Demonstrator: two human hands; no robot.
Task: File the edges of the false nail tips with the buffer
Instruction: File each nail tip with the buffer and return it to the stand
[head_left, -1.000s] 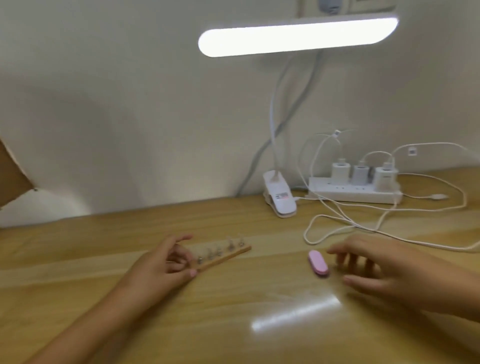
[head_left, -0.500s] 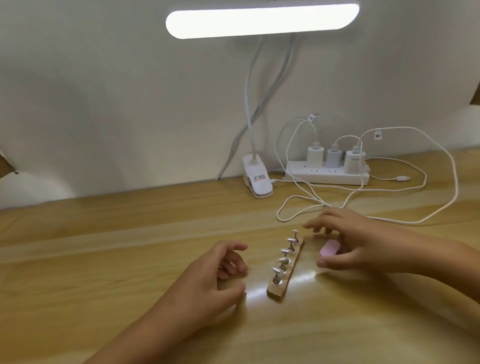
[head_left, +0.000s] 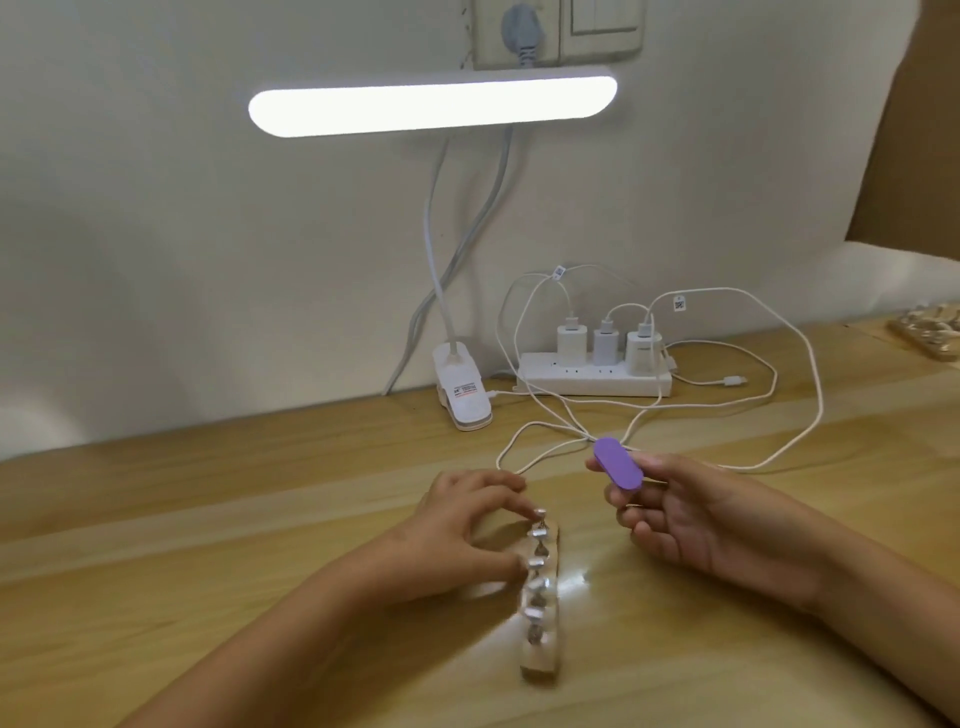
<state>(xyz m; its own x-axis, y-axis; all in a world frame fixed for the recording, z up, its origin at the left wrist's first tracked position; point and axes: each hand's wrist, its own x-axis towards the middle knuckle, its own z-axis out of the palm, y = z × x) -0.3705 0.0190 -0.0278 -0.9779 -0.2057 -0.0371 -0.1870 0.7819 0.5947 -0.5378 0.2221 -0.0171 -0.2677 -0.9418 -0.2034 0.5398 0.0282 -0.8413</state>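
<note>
So, desk (head_left: 208, 519) first. Your left hand (head_left: 457, 530) curls over far end of holder (head_left: 543, 660); grip or mere touch, cannot tell. Your right hand (head_left: 691, 514) pinches purple buffer (head_left: 618, 463), raised, apart from nail tips (head_left: 535, 587) on holder. Filing seemingly not begun; all edges left.

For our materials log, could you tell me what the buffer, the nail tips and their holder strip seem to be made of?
The buffer looks matte purple, likely foam or grit-coated, no glare. The nail tips glint silvery, probably glossy plastic. The holder strip looks like pale wood.
</note>
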